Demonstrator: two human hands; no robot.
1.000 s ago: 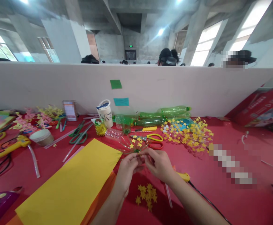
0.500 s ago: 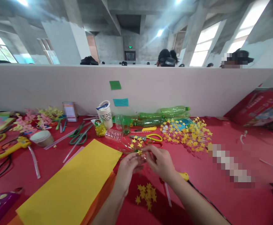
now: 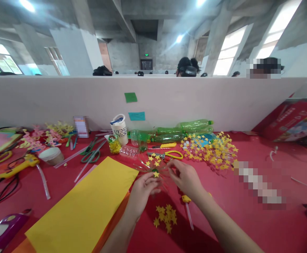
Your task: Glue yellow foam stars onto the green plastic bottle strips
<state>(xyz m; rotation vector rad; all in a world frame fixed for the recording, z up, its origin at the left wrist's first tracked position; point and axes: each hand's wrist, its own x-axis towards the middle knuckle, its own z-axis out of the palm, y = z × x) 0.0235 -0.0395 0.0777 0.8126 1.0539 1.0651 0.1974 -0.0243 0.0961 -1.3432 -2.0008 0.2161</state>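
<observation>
Unless mistaken, concrete room (image 3: 124,52), red table (image 3: 221,182).

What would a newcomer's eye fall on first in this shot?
Probably the big yellow sheet, lying slanted on the red table to the left of the hands. Next, perhaps, the clear plastic piece with yellow stars at the left hand and right hand, with a small pile of stars nearer the wearer. Farther back, right of centre, spreads a larger cluster of yellow stars.
</observation>
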